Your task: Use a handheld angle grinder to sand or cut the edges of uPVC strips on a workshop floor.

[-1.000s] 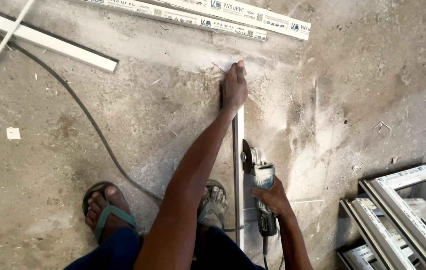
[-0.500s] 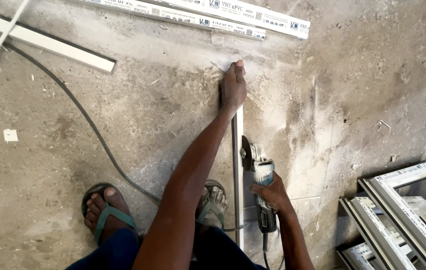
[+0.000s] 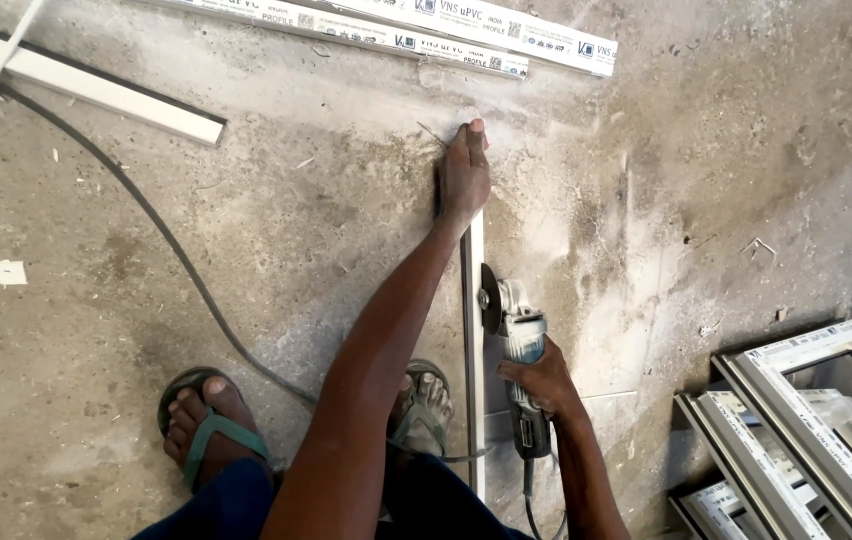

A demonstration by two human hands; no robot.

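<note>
Head view looks straight down on a dusty concrete floor (image 3: pixel 196 300), where a long white profile strip (image 3: pixel 473 330) lies running from the middle of the frame down toward the lower edge. The left hand (image 3: pixel 464 175), at the centre top, is pressed flat with fingers together on the far end of the strip, pinning it to the floor. The right hand (image 3: pixel 544 385), lower centre, is wrapped tight around the body of an angle grinder (image 3: pixel 514 345), whose disc sits against the right edge of the strip about midway along it. Pale dust is spread on the floor to the right of the strip and around its upper end, which suggests grinding has been done there; I cannot tell how much of the edge is finished or whether the disc is turning. The stretch of strip below the grinder runs beside a sandalled foot (image 3: pixel 424 400) and looks yet to be worked. A black cable (image 3: pixel 156 225) curves from the upper left down toward the feet, close to the working line. Printed white profile lengths (image 3: pixel 466 30) lie along the top edge, another plain white length (image 3: pixel 96 90) at upper left, and stacked white window frames (image 3: pixel 806 430) crowd the lower right, near the grinder arm.
</note>
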